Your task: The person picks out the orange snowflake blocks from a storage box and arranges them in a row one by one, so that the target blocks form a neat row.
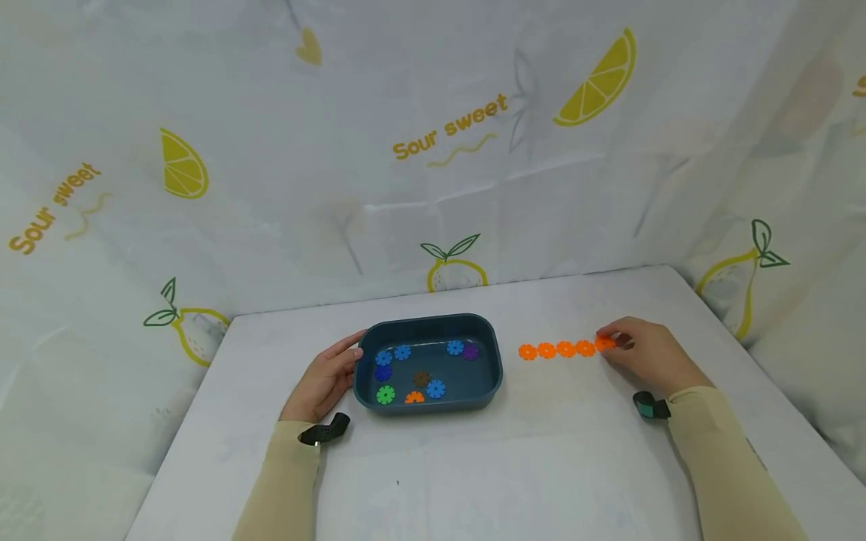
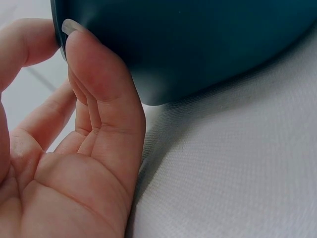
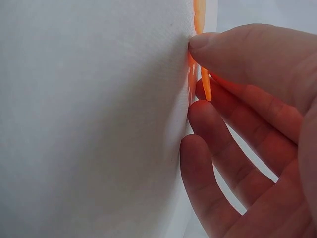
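A dark blue-green plastic tray with rounded corners stands on the table. My left hand holds its left side; in the left wrist view the fingers are bent at the edge of the tray. To the right, orange notched discs lie in a straight row. My right hand pinches an orange notched disc at the row's right end. Up close in the right wrist view, the thumb covers part of that disc, which stands slightly tilted off the table.
Inside the tray lie loose notched discs: several blue ones, a green one, a brown one, a purple one and an orange one. A white cloth printed with lemons hangs behind the white table.
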Demonstrator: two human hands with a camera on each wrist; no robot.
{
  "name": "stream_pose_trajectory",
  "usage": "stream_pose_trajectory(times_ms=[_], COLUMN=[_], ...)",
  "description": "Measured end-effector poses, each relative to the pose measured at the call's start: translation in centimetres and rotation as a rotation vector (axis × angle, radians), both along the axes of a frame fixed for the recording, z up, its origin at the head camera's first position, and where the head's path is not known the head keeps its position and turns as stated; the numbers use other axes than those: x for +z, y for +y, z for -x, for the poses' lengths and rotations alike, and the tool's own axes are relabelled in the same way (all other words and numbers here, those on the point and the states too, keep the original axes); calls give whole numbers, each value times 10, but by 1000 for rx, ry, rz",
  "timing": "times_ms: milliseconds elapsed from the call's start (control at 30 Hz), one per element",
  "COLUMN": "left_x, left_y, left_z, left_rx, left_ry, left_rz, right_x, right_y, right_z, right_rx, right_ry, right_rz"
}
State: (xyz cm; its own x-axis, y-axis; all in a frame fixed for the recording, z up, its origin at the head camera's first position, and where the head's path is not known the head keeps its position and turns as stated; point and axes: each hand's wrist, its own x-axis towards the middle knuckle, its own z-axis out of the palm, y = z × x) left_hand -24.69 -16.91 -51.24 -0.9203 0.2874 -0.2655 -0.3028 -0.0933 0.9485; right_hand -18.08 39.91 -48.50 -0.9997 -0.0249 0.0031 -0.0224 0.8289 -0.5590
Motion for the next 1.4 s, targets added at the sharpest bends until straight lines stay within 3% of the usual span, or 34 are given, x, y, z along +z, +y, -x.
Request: stream_pose_trajectory(times_ms=[400, 600, 800, 933, 1100, 1300, 1400], left_x=[-2, -1, -2, -3, -5, -7, -7], left_y=[-1, -5, 1, 2, 1, -3, -3], left_z=[1, 0, 3, 6, 11, 9, 9], left_rx=[-12, 17, 0, 23, -3, -10, -8], left_ry=[9, 15, 5, 5, 34, 41, 41], left_rz=[-5, 4, 13, -2, -4, -12, -18], right_x=[0, 5, 19, 50, 85, 95, 92], right_y=[2, -4, -26, -75, -147, -233, -261], right_z=[1, 6, 10, 33, 63, 81, 80], right_rx=[19, 39, 68, 179, 395, 708, 799], right_ry=[11, 30, 14, 27, 77, 34, -32], right_rz=[-14, -11, 4, -14, -67, -219, -284])
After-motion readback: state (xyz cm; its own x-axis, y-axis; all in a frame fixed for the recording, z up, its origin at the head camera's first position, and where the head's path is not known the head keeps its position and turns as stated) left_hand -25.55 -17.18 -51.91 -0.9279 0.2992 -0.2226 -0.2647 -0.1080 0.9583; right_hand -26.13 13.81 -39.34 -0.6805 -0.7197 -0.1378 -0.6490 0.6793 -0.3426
